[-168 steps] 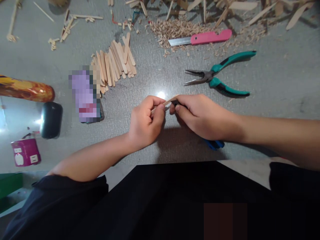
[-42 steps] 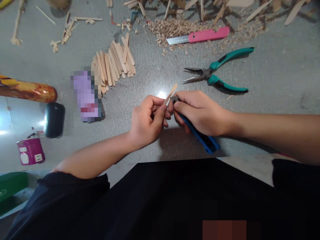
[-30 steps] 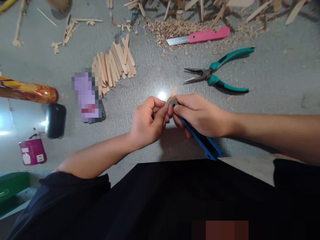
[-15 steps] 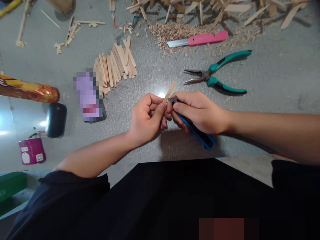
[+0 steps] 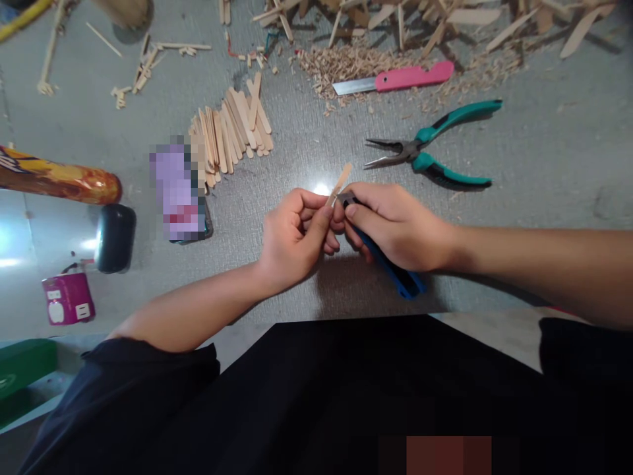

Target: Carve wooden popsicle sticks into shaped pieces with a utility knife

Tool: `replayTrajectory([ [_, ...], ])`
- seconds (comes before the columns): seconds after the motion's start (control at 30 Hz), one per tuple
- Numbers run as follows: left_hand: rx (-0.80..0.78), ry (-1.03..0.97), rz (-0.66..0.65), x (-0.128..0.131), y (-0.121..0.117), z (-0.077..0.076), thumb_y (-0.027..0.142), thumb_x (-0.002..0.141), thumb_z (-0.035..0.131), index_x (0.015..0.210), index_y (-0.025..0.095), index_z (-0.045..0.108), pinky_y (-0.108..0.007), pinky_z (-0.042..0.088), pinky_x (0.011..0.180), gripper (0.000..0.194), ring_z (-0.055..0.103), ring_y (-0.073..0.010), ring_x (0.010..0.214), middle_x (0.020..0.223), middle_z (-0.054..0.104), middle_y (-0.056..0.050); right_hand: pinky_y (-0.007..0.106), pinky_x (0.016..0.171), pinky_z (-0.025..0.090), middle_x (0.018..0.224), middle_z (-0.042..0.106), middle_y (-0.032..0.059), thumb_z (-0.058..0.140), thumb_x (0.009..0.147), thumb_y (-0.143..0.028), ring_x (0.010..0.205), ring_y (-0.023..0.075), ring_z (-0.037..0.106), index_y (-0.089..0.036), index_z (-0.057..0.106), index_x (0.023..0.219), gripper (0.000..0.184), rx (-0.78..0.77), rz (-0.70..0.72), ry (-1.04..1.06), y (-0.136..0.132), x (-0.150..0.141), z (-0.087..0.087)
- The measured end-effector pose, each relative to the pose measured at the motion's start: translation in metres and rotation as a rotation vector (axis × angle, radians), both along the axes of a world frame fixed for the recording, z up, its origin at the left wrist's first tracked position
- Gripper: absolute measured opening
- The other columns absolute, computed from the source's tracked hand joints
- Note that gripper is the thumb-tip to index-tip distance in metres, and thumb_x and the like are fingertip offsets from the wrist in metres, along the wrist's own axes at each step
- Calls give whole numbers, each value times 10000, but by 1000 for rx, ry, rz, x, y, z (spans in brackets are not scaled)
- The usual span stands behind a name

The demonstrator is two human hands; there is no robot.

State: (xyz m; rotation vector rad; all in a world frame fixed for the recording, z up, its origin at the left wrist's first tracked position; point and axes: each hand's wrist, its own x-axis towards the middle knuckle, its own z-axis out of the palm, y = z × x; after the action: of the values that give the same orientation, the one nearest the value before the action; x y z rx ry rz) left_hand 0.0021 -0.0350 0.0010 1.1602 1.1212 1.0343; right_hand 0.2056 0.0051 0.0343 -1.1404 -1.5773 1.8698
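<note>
My left hand pinches a flat wooden craft stick between thumb and fingers. The stick slants up and to the right out of the grip, and its lower end is hidden by my fingers. Wrapped around a blue utility knife is my right hand, the thumb pressed near its metal tip. That tip lies close against the stick's edge, where a thin pale sliver shows. My two hands almost touch, just above the grey table.
Behind my hands lie a pile of craft sticks, teal-handled pliers with open jaws, and a pink knife beside wood shavings. To the left are a blurred phone, a dark case, and an orange tube.
The whole view has shifted slightly, so everything sits a little further right. My hands keep nearly the same grip on the stick and knife.
</note>
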Motion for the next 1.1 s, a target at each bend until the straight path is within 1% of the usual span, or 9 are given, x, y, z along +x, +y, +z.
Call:
replayTrajectory([
  [0.1,12,-12,-3,0,0,-2,526,1096,767,1099,201,668,-219,635,565,340,752,-96,596,856,818,-13,264,470,494,655,635,-59,515,1160,-129,464,110,609,-247,560,894,294,28,-13,-31,-3,-2,-2],
  [0.2,19,-45,-7,1,1,-4,514,1098,769,1090,193,669,-202,634,550,336,749,-91,589,841,804,-12,255,484,518,692,639,-50,481,1155,-130,480,108,617,-240,571,920,275,32,-23,-60,-6,-4,-2],
  [0.27,1,-67,-13,2,2,-4,539,1082,784,1055,190,667,-191,623,524,369,740,-94,570,795,789,-12,250,463,518,673,622,-53,470,1151,-143,459,111,611,-238,573,917,272,-23,-28,-50,-6,-5,-1],
  [0.4,-61,-108,-11,3,3,-2,601,1012,847,979,192,649,-186,596,460,456,711,-112,505,680,745,-11,238,373,474,595,592,-67,452,1135,-166,378,129,584,-240,563,903,268,-187,-25,-29,-8,-8,5],
  [0.53,-88,-142,-5,4,3,-2,576,980,892,968,181,662,-197,598,434,457,704,-118,483,693,751,-20,212,356,477,591,613,-70,499,1120,-188,359,126,598,-236,552,889,241,-246,-8,-38,-6,-8,8],
  [0.73,-158,-134,-26,3,5,6,414,1059,840,948,177,649,-181,579,442,324,675,-102,462,621,723,5,212,328,483,583,626,-60,535,1088,-220,341,138,606,-226,572,883,208,-236,75,90,3,-5,3],
  [0.93,-167,-109,-49,2,10,10,280,1093,785,951,173,636,-194,602,454,231,709,-121,466,634,744,2,211,305,458,595,640,-67,561,1099,-278,340,139,595,-231,591,934,174,-253,101,174,7,-2,-1],
  [1.1,-155,-108,-54,5,12,13,156,1111,708,932,169,633,-185,609,468,194,724,-118,475,644,756,-1,211,317,454,617,656,-67,618,1096,-337,351,133,604,-220,602,945,192,-272,156,263,14,2,-7],
])
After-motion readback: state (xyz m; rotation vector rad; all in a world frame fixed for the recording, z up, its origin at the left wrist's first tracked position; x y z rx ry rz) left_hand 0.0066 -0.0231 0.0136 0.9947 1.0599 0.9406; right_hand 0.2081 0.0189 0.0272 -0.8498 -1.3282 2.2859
